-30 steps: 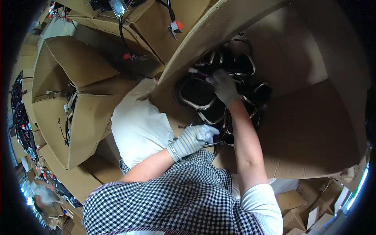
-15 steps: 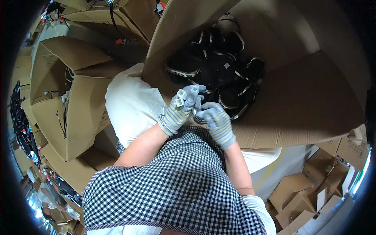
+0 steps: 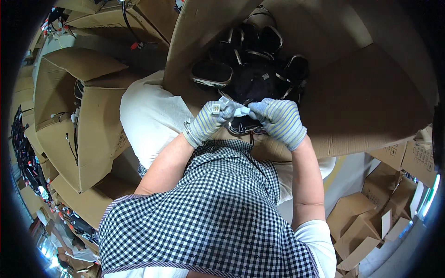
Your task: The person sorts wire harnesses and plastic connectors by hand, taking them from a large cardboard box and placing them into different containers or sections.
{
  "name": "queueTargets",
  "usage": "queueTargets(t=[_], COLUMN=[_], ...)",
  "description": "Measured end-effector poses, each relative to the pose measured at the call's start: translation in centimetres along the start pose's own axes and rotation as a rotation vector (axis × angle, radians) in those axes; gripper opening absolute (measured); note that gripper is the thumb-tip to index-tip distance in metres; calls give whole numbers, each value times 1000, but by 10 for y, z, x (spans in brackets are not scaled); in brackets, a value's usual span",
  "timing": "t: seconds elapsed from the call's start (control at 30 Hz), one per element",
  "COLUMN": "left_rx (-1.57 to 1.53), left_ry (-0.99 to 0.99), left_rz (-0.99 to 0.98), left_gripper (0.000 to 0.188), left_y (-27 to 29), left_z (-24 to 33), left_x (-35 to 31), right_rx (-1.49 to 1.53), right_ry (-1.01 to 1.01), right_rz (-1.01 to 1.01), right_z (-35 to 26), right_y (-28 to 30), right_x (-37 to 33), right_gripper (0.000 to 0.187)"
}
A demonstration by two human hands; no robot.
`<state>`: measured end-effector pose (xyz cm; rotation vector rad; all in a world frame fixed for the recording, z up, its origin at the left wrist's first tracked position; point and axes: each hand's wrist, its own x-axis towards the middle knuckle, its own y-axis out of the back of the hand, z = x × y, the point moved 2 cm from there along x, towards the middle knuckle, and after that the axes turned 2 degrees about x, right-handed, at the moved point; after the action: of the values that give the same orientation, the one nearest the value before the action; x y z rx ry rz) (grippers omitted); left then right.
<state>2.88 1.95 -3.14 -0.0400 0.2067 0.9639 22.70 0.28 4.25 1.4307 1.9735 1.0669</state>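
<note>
R hand [image 3: 283, 121] has shifted twd 2 o'clock since prev. frame. L hand [image 3: 204, 124] grips white connectors [image 3: 216, 109]; R fingertips pinch pale connector [image 3: 241, 111] betw. hands, at L hand's 3 o'clock. Blk bundles [image 3: 262, 85] in lg carton [image 3: 361, 97], 12 o'clock.

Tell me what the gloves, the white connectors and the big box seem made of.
Gloves: probably knitted fabric, matte, finely striped.
White connectors: likely moulded plastic, smooth-looking, given their crisp square edges.
Big box: matte brown cardboard, apparently corrugated, judging by faint flap ridges.
</note>
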Motion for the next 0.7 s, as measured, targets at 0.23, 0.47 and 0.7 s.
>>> queueTargets(t=[0.23, 0.47, 0.7], left_rx=[151, 314, 340], left_ry=[-124, -141, -20], left_rz=[-84, -170, -319], left_gripper=[16, 7, 10], left_y=[-7, -5, -3], left_z=[8, -3, -9], left_x=[2, 3, 5], right_rx=[442, 472, 593], right_ry=[-110, -167, -187], right_rz=[-171, -188, -183], right_z=[15, 10, 17], right_y=[-12, -25, -46], right_x=[-13, -25, -37], right_gripper=[20, 19, 16])
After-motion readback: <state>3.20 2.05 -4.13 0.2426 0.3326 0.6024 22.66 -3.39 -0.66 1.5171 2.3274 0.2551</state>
